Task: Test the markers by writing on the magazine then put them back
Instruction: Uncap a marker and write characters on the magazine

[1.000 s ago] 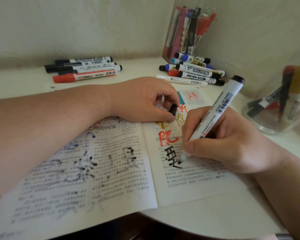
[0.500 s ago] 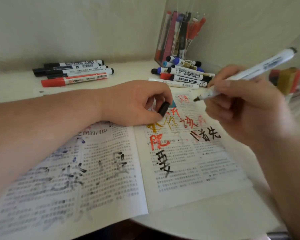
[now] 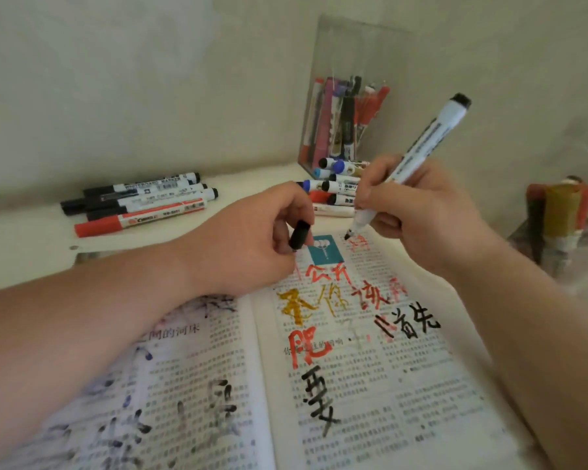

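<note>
Magazine (image 3: pixel 370 385) lies open on white corner table (image 3: pixel 24 239).

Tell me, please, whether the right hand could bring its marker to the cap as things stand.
Probably yes: the left hand pinches the cap close beside the marker tip in the right hand, with nothing between them.

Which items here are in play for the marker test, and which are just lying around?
In play: marker in right hand; black cap pinched in left hand; open magazine.
Lying around: four markers back left; marker pile beside clear holder; blurred pen container far right.
</note>
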Available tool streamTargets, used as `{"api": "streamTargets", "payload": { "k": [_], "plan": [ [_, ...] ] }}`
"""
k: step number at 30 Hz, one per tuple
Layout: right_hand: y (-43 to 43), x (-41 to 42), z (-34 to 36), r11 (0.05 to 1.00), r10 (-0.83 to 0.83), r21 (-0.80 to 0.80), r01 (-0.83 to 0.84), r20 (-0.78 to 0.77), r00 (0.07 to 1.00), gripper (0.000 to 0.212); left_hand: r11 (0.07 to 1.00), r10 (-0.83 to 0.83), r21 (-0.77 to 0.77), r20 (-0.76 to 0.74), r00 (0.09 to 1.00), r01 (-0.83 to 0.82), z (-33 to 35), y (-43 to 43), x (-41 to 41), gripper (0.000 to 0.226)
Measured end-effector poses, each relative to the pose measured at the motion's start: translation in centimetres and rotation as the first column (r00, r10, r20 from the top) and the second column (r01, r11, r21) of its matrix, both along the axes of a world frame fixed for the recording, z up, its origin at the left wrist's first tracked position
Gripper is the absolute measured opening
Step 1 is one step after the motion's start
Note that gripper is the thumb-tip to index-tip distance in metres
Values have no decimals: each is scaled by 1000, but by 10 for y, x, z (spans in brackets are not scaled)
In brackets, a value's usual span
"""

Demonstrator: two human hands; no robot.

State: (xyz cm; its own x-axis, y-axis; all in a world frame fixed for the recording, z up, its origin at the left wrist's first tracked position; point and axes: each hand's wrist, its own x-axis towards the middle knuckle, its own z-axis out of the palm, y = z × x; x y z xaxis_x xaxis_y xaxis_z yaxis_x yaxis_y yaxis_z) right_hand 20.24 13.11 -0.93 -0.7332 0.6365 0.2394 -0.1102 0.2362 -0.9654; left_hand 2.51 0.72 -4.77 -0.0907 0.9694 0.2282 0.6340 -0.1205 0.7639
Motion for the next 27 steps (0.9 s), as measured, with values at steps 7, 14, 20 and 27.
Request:
{"api": "streamTargets", "payload": {
  "k": [7, 14, 20, 27],
  "plan": [
    [-6, 1, -4, 982, -15, 188, 7, 44, 999, 4, 998, 17, -68, 106, 994, -10, 8, 2, 7, 52],
    [-11, 1, -5, 954, -67, 300, 26, 126, 990, 11, 992, 12, -123, 62, 998, -5, 12, 0, 10, 72],
    [-18, -4, -5, 916, -72, 390, -92, 388, 919, 8, 993, 8, -114, 51, 999, -2, 14, -2, 11, 63],
    [-23, -10, -9, 907, -157, 421, -29, 401, 902, 13, 989, 114, -90, -77, 991, -121, 16, 0, 8, 27]
  ]
}}
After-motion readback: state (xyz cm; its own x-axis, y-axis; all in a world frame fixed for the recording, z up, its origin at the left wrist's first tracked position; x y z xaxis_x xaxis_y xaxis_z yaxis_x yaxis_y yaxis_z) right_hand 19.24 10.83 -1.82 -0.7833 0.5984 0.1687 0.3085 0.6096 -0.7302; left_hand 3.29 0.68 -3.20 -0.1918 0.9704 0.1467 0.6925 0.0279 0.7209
